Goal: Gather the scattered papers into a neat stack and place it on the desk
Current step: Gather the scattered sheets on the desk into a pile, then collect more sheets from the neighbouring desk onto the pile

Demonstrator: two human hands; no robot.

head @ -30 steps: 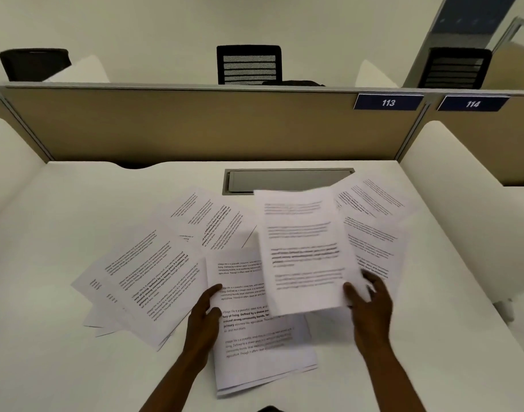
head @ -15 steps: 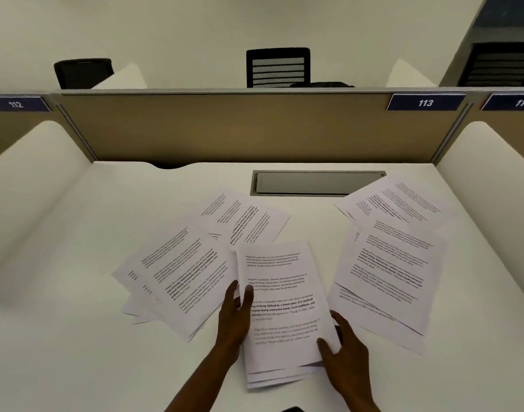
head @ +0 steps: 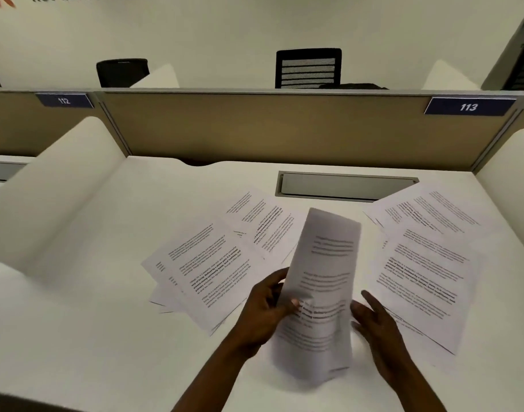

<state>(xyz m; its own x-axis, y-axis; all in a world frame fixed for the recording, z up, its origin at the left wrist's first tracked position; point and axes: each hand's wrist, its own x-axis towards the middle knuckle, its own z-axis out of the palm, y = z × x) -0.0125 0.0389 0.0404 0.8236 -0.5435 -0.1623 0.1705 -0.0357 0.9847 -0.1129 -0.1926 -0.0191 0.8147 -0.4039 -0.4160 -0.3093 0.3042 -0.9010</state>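
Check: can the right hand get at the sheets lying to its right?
Probably yes. The right hand is open beside the held stack, which the left hand grips, and nothing lies between it and the right-side sheets.

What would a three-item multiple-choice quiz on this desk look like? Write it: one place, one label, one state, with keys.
1. Where does the cable tray cover sit?
A. at the desk's far edge by the partition
B. under the left hand
C. on a chair

2. Which number is on the right-hand partition label?
A. 110
B. 113
C. 120

3. How is the central sheaf of papers held?
A. lying flat, untouched
B. raised and curled, in the left hand
C. rolled into a tube

Answers: A, the cover lies below the partition; B, white digits read 113; B, the thumb clamps its left edge, right hand open beside it.
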